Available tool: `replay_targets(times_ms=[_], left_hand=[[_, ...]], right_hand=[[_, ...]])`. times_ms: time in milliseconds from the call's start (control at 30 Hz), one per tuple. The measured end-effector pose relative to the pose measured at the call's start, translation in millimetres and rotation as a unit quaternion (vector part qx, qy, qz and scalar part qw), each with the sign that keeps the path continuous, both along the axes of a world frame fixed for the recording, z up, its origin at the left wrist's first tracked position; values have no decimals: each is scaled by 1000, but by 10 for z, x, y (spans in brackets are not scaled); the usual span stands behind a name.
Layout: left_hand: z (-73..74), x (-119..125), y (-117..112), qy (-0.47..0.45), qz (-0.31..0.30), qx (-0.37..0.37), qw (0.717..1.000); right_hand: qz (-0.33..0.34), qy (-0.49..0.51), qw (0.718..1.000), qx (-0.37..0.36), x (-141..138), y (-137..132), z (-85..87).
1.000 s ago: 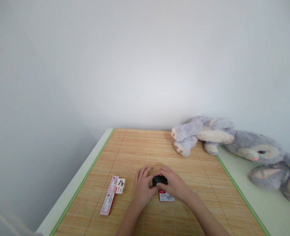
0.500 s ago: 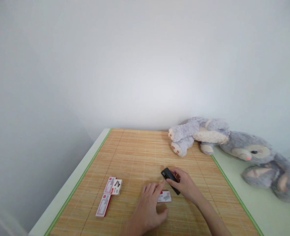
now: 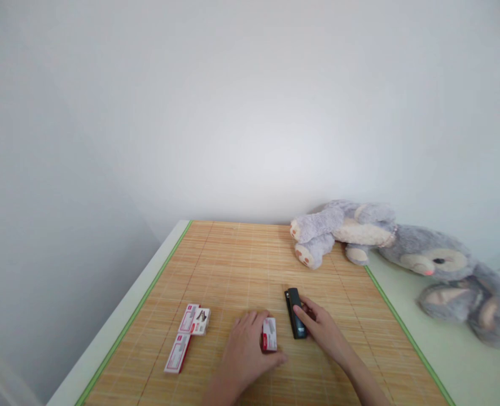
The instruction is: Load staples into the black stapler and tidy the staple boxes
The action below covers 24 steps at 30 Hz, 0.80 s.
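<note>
My right hand (image 3: 321, 327) grips a black stapler (image 3: 296, 313) from its right side, thumb on top. The stapler lies along the mat, pointing away from me. Left of it is a small white and red staple box (image 3: 270, 334), turned lengthwise. My left hand (image 3: 246, 344) rests against the left side of this box. Its fingers reach past the box's far left corner, and its thumb stretches out below the box's near end. The fingertips of this hand are partly hidden.
Two long white and red boxes (image 3: 177, 353) lie end to end at the left, with a smaller white box (image 3: 200, 321) beside the far one. A grey plush toy (image 3: 364, 231) lies across the back right. Under everything is a bamboo mat (image 3: 233, 265) with green edging.
The staple box has turned from sideways to lengthwise and shifted left. My right hand has swung the stapler from a slant to nearly straight. My left hand has moved slightly left.
</note>
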<state>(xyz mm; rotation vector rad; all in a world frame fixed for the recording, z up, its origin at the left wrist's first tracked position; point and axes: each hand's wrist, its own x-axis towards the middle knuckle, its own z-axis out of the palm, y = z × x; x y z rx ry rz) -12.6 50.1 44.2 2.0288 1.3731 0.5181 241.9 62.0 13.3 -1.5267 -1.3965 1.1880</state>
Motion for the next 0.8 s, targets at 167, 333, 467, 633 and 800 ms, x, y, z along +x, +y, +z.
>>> replay_targets(times_ms=[167,333,467,633,800], left_hand=[[43,-43,65,11,-42,-22,999],[66,37,87,13,-44,-12,999],[57,55,85,12,-50,-2,999],[-1,50,110,10,-54,2,998],[10,-13,57,-43,-24,-40,998]], right_hand=[[-4,51,998,-25,-144,-160,-10],[0,61,998,10,-333,-259,-10],[-17,59,998,17,-410,-291,-40],[-32,66,997,7,-452,-315,-17],[-40,79,996,-8,-455,-329,-29]])
